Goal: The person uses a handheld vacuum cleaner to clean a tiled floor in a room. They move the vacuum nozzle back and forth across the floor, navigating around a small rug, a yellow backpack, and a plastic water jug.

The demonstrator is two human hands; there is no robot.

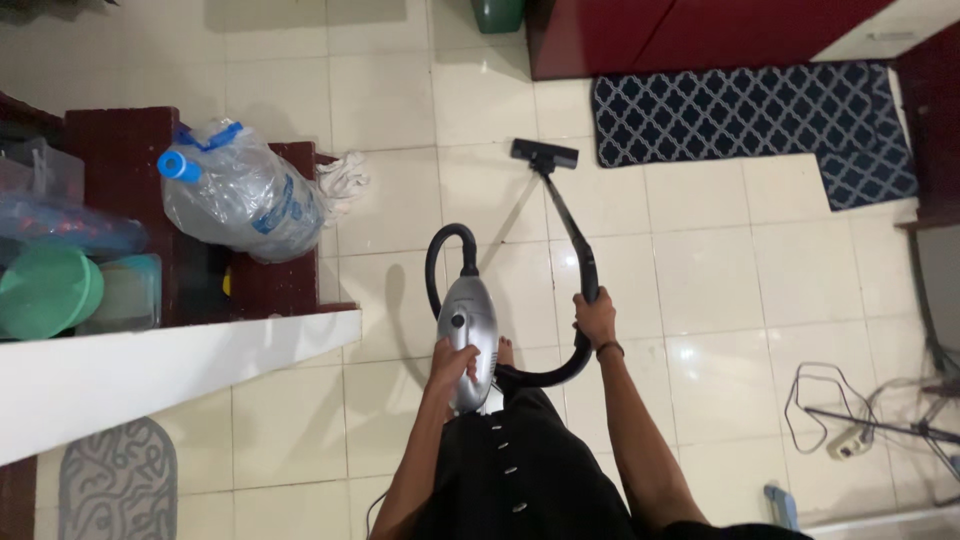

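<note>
A person in dark clothing stood on a pale tiled floor (700, 280) and worked a small silver vacuum cleaner (466, 335), seen from a camera worn on the head. The left hand (452, 362) was wrapped around the top of the machine's body, fingers closed on it, holding it up just in front of the person's waist. The right hand (595, 318), a dark band at its wrist, was closed around the lower end of the black wand (568, 225), where the black hose (545, 375) curved back to the machine. The wand ran forward and slightly left to the black floor nozzle (544, 154), which rested on the tiles near the corner of a dark blue patterned rug (750, 115). One bare foot (505, 351) showed between the vacuum cleaner and the hose.

To the left, a large clear water bottle with a blue cap (240, 195) lay on its side on a dark red step (125, 160), a pale cloth (345, 180) bunched beside it. Green tubs (45, 290) sat at the far left above a white ledge (180, 370). A grey mat (118, 485) lay at lower left. At lower right, a power strip with tangled cords (845, 440) lay on the floor, well apart from the person.
</note>
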